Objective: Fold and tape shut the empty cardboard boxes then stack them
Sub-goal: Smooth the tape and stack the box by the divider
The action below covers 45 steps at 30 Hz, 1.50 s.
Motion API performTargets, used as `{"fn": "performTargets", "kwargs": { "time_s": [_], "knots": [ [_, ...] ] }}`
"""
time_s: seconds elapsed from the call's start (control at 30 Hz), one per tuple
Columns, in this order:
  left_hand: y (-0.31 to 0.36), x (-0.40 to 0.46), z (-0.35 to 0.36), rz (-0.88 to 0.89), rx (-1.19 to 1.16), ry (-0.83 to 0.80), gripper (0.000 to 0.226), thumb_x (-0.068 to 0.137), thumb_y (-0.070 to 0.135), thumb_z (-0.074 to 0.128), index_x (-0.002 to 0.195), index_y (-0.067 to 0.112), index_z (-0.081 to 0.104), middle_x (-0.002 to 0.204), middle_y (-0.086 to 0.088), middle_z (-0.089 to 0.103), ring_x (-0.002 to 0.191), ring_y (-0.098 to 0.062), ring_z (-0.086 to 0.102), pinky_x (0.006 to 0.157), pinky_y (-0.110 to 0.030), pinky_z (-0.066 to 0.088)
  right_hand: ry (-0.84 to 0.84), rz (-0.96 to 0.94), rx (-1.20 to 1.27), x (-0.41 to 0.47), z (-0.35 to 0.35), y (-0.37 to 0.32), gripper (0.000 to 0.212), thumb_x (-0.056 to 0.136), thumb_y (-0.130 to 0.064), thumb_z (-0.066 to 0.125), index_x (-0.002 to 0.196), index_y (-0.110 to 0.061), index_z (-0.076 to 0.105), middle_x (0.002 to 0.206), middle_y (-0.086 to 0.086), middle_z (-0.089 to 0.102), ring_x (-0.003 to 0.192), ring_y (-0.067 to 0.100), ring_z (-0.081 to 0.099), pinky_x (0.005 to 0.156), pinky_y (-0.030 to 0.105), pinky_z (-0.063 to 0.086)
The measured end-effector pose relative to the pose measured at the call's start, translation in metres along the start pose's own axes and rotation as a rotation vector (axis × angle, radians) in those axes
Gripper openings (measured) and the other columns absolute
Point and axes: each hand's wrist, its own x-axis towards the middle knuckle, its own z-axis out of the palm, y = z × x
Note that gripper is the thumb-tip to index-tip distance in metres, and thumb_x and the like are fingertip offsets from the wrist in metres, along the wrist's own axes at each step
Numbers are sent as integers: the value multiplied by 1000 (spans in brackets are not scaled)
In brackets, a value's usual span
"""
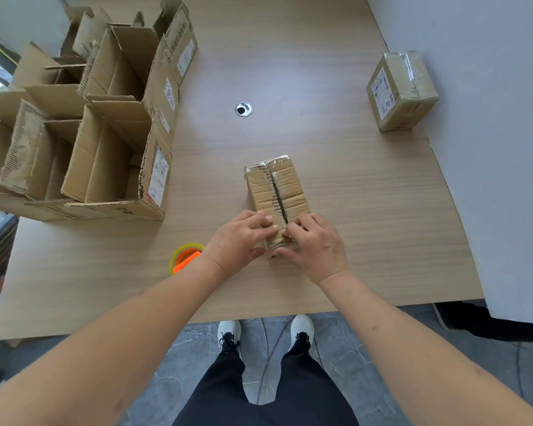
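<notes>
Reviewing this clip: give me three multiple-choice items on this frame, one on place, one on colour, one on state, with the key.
1. Where is the tape roll?
A. beside the left hand
B. on the far taped box
C. on the floor

2. The roll's dispenser is
A. blue
B. orange
C. black

3. The top flaps of the box in hand are
A. standing upright
B. torn off
C. folded down

Key: A, it lies on the table by the left wrist; B, orange plastic shows; C, both flaps lie flat, meeting along the middle under the left hand and right hand.
</notes>
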Motion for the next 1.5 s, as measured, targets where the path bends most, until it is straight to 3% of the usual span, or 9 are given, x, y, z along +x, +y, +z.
{"fn": "performTargets", "kwargs": {
  "time_s": [0.23,0.5,0.67,0.87,1.0,1.13,1.2,1.33,1.5],
  "knots": [
    [2,8,-12,31,23,11,52,72,-5,79,121,12,74,120,-4,69,104,-32,66,84,-40,61,-46,59,-95,5,4,-20,51,68,-60,74,99,-23,59,98,2,56,94,28,54,79,44,48],
    [7,18,-24,-55,-8,8,57,83,0,65,139,12,62,141,-7,59,128,-28,58,92,-42,59,-219,188,-175,8,-14,-23,84,64,-50,77,139,-29,45,115,8,45,108,29,46,94,42,45],
    [5,30,-25,-177,28,-69,63,92,10,60,153,14,46,163,-8,35,152,-29,31,121,-44,34,-288,252,-175,-1,-30,-8,74,70,-28,81,135,-32,46,124,10,39,117,30,41,101,40,43],
    [6,46,-27,-187,63,-143,58,100,24,51,157,24,38,170,-1,18,157,-29,12,123,-49,26,-231,318,-200,-9,-33,11,66,69,8,73,123,-24,53,123,15,45,118,36,48,95,43,46],
    [6,44,-22,-189,71,-304,59,106,27,42,161,36,22,172,7,4,158,-23,1,126,-43,21,-216,345,-161,-7,-35,13,63,73,10,68,128,-18,52,131,18,44,129,39,45,103,45,44],
    [10,39,-24,-207,126,-328,63,106,34,42,163,35,15,172,3,-1,158,-24,0,127,-37,14,-296,386,-136,0,-34,9,61,89,-6,58,145,-17,36,154,20,28,153,39,15,126,46,18],
    [15,34,-28,-227,169,-335,66,105,38,41,163,35,12,172,-2,0,156,-28,6,127,-35,14,-294,401,-100,8,-31,11,58,95,-26,50,150,-17,31,163,17,20,156,36,4,128,47,8],
    [26,17,-33,-262,219,-346,72,99,38,51,163,36,17,168,-5,15,139,-34,30,117,-41,35,-352,401,7,30,-26,13,75,100,-61,38,157,-16,21,171,7,1,158,29,-7,127,46,-3],
    [35,-1,-26,-228,148,-191,68,73,20,80,138,26,62,124,-8,56,97,-36,55,84,-51,56,-347,240,143,38,-20,15,62,99,-42,62,153,-25,38,171,6,1,158,29,0,126,44,17]
  ]
}}
